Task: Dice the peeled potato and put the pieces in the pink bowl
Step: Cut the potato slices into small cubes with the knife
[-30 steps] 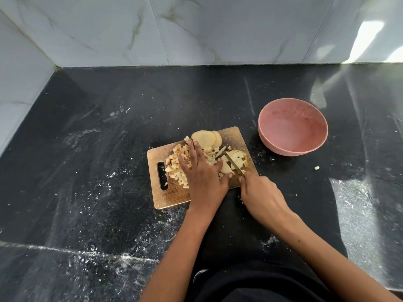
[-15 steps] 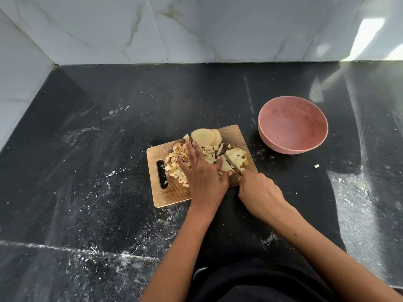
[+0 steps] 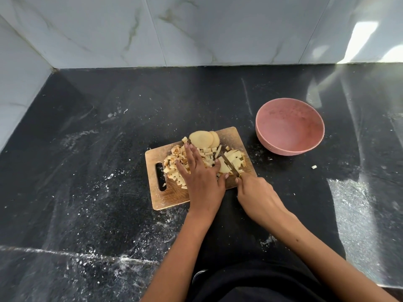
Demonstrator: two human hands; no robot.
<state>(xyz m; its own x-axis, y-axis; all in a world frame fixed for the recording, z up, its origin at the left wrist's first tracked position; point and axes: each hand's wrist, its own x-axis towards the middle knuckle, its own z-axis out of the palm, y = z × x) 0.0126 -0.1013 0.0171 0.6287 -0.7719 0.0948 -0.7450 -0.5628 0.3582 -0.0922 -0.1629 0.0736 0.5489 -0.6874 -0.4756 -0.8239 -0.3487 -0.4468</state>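
Left hand (image 3: 199, 177) flat, fingers spread on potato pieces (image 3: 177, 159) – right hand (image 3: 254, 191) grips knife (image 3: 229, 164) (blade down on slices).

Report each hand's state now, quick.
Left hand: open, straight fingers pressing on the potato pieces on the cutting board.
Right hand: closed around the knife handle, blade on the potato strips.
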